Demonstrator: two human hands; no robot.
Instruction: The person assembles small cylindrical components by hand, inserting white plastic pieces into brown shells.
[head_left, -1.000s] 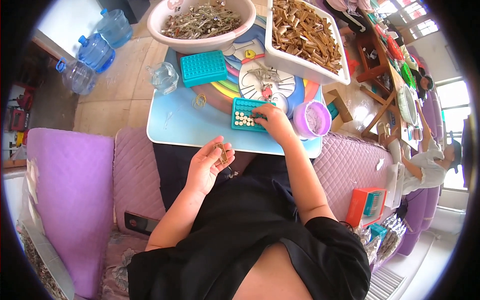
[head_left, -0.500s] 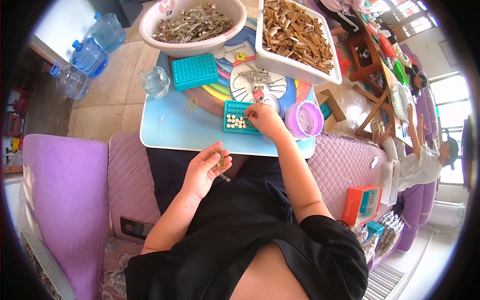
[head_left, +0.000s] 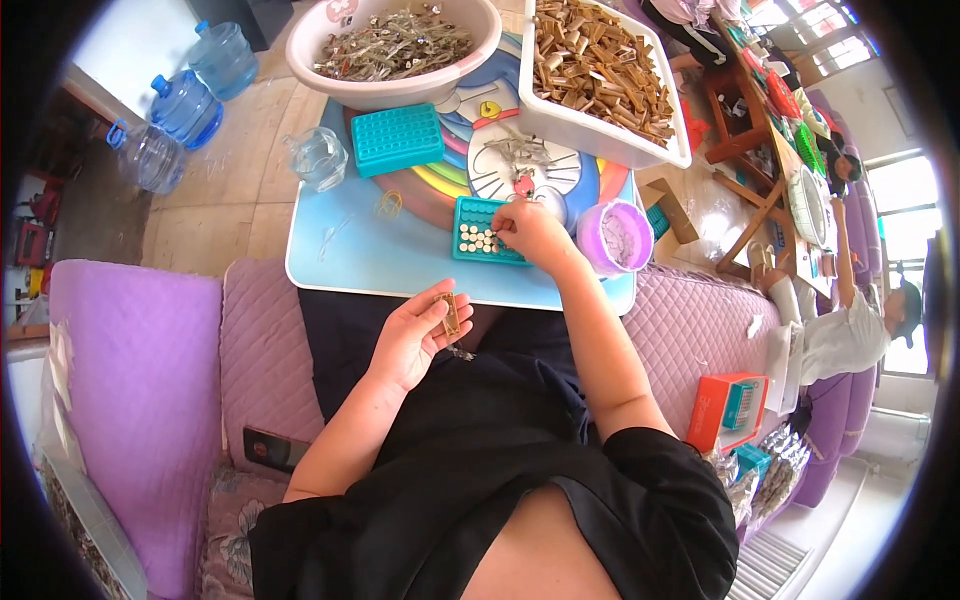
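Note:
My left hand point(head_left: 412, 338) is raised above my lap, just off the table's near edge. Its thumb and fingers grip a small brown-gold rectangular case point(head_left: 451, 316), tilted upright. Over the right side of a small teal tray point(head_left: 460, 217), my right hand point(head_left: 534, 234) has its fingertips pinched together. Round cream-coloured pieces point(head_left: 479, 238) sit in the tray's near holes, beside those fingertips. Whatever the right fingers may pinch is too small and covered to make out. A purple tub point(head_left: 590, 238) with pale contents stands right of this hand.
On the blue table point(head_left: 350, 262) are a second teal tray point(head_left: 398, 139), a glass jug point(head_left: 318, 160), rubber bands point(head_left: 389, 204) and clear strips point(head_left: 528, 150). A pink basin point(head_left: 395, 93) and white bin point(head_left: 600, 146) hold many small parts. A person point(head_left: 845, 345) sits at right.
The whole view has shifted slightly. My right fingers stay at the tray's right side, and my left hand keeps its hold on the brown-gold case.

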